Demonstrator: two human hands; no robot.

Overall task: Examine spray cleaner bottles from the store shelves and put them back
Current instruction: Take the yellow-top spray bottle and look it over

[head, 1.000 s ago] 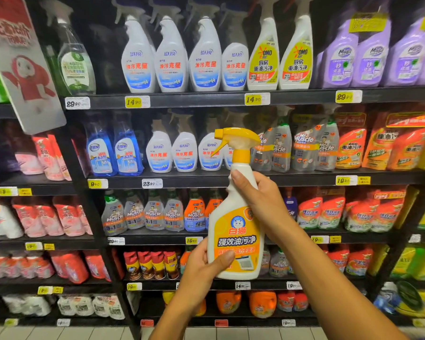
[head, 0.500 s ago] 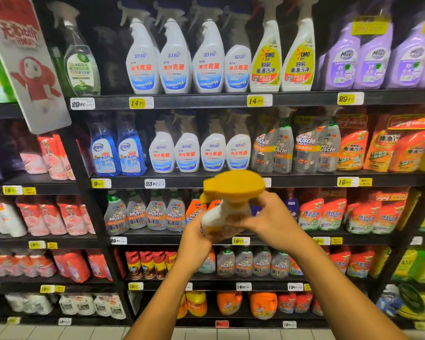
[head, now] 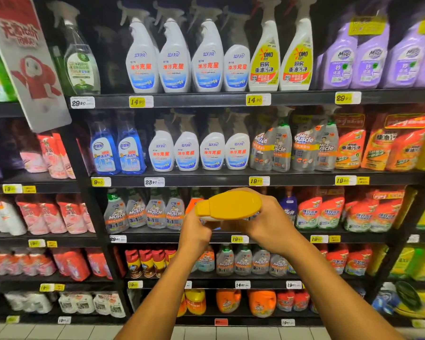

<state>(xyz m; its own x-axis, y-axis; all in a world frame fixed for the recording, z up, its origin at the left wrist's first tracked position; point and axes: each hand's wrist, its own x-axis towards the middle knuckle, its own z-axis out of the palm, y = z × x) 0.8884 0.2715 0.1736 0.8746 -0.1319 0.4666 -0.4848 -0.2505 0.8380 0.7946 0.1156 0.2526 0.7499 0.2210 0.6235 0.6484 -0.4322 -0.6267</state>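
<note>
Spray bottle up in front of the shelves, tipped toward the camera so its yellow trigger head faces us, level with the third shelf down; to its left, grey bottles standing in a row; left hand curled under the bottle from the left, fingers wrapped on the white body; right hand clamped round it from the right; further right of the bottle, orange-and-white refill pouches; blue bottles above and left of it.
</note>
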